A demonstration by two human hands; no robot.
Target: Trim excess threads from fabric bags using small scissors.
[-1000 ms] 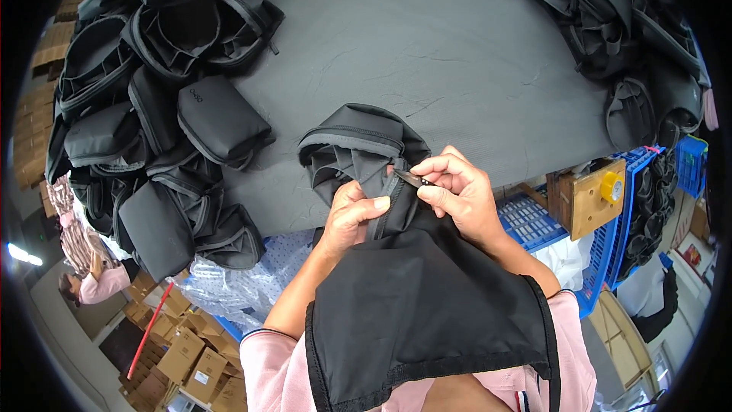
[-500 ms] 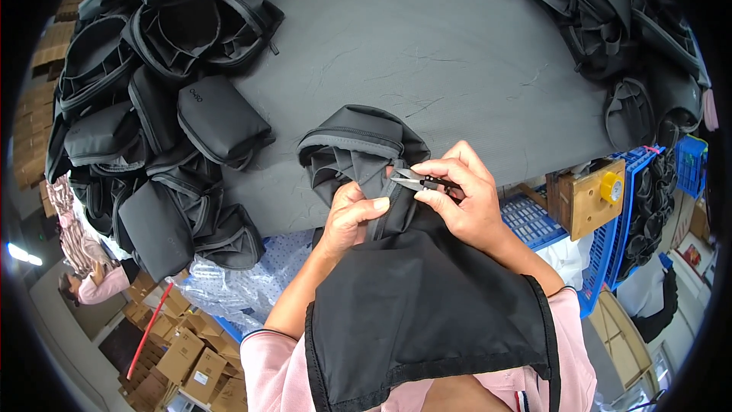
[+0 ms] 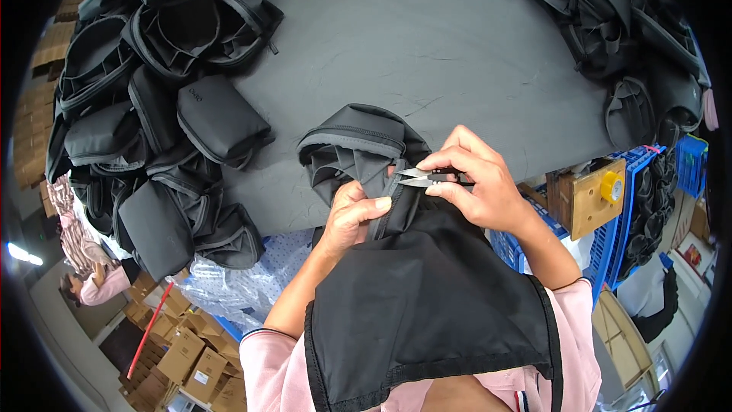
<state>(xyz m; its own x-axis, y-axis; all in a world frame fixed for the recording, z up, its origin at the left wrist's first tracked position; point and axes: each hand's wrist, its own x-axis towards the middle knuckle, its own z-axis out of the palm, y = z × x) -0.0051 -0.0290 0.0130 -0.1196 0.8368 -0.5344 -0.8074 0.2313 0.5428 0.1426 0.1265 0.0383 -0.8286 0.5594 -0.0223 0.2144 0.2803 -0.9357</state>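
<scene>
A black zippered pouch [image 3: 358,126] lies unzipped at the table's near edge, its zipper rim and folded lining showing. My left hand [image 3: 352,214] is closed on its near side, thumb on top and the other fingers partly hidden in the cloth. Between the thumb and fingers of my right hand [image 3: 476,179] is a pair of thread snips [image 3: 436,177]. The blades are apart and point left, with their tips at the zipper edge of the pouch near my left thumb. Whether a thread lies between the blades is too small to tell.
Several black pouches [image 3: 221,118] are heaped at the left, more [image 3: 602,15] at the far right. Loose threads lie on the dark table [image 3: 457,23]. Blue crates [image 3: 602,244] and a wooden block with yellow tape [image 3: 611,187] stand right. Cardboard boxes [image 3: 183,355] sit lower left, near another person [image 3: 103,286].
My right hand has drawn back slightly to the right with the snips, whose blades have spread wider. My left hand and the pouch have hardly moved.
</scene>
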